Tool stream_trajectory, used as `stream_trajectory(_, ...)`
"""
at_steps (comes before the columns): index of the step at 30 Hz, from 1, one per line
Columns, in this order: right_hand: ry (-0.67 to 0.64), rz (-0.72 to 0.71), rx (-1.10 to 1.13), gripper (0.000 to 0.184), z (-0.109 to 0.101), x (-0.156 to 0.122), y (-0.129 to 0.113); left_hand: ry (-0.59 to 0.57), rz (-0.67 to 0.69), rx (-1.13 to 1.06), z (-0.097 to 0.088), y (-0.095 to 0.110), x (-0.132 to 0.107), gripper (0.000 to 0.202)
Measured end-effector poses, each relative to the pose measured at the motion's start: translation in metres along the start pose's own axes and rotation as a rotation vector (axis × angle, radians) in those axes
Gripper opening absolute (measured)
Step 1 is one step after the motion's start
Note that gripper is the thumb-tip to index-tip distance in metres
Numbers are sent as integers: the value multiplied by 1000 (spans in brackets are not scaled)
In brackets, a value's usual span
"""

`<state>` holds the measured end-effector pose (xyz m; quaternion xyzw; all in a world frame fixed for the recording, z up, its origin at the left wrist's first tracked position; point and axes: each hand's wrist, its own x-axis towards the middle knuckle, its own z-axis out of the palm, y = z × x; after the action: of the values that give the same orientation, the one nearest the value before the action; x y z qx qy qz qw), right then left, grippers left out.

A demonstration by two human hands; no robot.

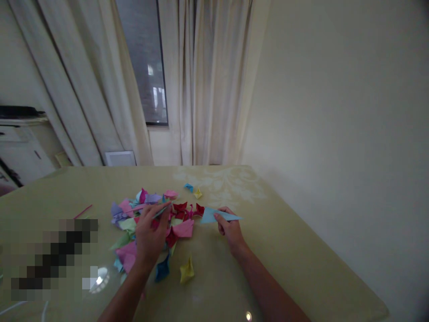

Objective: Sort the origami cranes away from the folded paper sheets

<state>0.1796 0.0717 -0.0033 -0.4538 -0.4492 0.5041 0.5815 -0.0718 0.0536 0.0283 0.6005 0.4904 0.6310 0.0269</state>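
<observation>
My right hand [230, 228] pinches a light blue folded paper [208, 216] between thumb and fingers, above the table. The paper's pointed ends stick out on both sides of the fingers. Over the pile of coloured origami pieces [183, 229], my left hand [150, 235] is closed, with a thin pale blue-green folded paper [162, 210] between its thumb and fingers. The pile holds pink, red, purple, green and blue folded papers, partly hidden by my left hand. Nearer to me lie a dark blue origami piece [162, 269] and a yellow origami piece [187, 270].
A small blue piece [188, 187] and a small yellow piece [198, 193] lie beyond the pile on the glossy table [284, 268]. At left are a thin pink stick [82, 211] and a blurred-out dark patch. Curtains [217, 89] and a wall stand behind.
</observation>
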Motion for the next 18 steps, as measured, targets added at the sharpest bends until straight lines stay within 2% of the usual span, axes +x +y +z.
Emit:
stream_trajectory(3, -24, -23, 14, 41, 3, -5, -3, 27, -276, -309, 7, 21, -7, 27)
stream_trajectory(6, -89, -43, 33, 45, 5, -9, -6, -40, -483, -455, 14, 33, -16, 33)
stream_trajectory(9, -145, -60, 42, 47, 5, -10, -6, -136, -527, -553, 20, 34, -23, 33)
stream_trajectory(12, -165, -78, 41, 49, 4, -10, -3, -166, -553, -638, 25, 29, -27, 38)
stream_trajectory(15, -165, -88, 26, 51, 6, -10, 0, -174, -588, -600, 29, 29, -29, 45)
stream_trajectory(18, -154, -141, -25, 46, 8, -13, 0, -223, -611, -562, 33, 34, -31, 57)
